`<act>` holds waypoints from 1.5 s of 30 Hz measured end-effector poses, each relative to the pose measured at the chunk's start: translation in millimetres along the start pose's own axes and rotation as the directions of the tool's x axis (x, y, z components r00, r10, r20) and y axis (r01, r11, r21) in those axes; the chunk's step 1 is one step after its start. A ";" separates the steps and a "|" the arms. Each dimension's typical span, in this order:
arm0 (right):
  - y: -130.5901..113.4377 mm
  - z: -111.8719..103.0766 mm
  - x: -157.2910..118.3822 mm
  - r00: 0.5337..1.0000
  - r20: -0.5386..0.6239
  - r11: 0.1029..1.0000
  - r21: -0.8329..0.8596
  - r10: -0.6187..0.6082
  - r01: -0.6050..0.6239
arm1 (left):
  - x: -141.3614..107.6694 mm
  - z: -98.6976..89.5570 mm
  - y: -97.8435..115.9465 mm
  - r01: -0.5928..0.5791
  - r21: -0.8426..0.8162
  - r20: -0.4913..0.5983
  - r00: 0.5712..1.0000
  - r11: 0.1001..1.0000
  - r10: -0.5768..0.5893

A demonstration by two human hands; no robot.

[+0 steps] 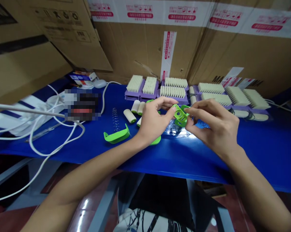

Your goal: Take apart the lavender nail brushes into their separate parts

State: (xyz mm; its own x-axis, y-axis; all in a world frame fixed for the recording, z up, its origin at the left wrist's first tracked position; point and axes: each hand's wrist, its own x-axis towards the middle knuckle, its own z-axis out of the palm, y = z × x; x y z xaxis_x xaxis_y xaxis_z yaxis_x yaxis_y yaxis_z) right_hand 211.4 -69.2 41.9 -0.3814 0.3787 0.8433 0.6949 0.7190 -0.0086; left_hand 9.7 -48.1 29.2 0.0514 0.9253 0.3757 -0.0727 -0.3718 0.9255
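A small green plastic part with round holes (178, 114) is held up between both hands, above the blue table. My left hand (156, 117) pinches its left side between thumb and fingers. On its right side, the thumb and fingertips of my right hand (211, 124) close on the green plastic. Left of my left hand lie a curved green piece (117, 135), a metal spring (115, 119) and several cream rollers with green ends, one of them apart (129, 116). Another green piece (156, 141) shows partly beneath my left wrist. Clear plastic bags (178, 130) lie under the held part.
Purple blocks with cream ribbed tops (172, 92) line the back of the blue table (184, 164). Cardboard boxes (140, 45) stand behind them. White cables (56, 146) loop over the left side, beside a blurred dark object (84, 106) and a small box (81, 76).
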 end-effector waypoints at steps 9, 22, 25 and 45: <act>-3.1 -2.4 -1.6 0.991 0.092 0.994 0.068 -0.097 0.091 | 2.0 -3.2 0.4 0.051 -0.110 0.062 0.997 0.993 -0.044; -1.1 -2.7 -3.7 0.996 0.064 0.997 0.057 -0.060 0.057 | -6.0 2.2 10.6 0.082 -0.119 0.040 0.996 0.990 -0.078; -3.1 -4.7 -3.6 0.995 0.097 0.998 0.067 -0.030 0.023 | -5.9 1.9 8.6 0.054 -0.103 0.025 0.998 0.993 -0.051; 5.4 -0.6 -6.4 0.986 0.129 0.991 0.092 -0.105 0.093 | -1.7 2.3 6.7 0.235 -0.170 0.034 0.972 0.957 -0.232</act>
State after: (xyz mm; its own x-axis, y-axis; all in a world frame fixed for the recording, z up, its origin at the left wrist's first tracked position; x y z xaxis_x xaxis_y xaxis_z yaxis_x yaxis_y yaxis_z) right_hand 217.9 -68.0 36.8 -0.5274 0.3735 0.7631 0.5972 0.8019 0.0203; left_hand 11.4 -52.3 34.9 0.1007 0.9833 0.1519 -0.2265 -0.1260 0.9658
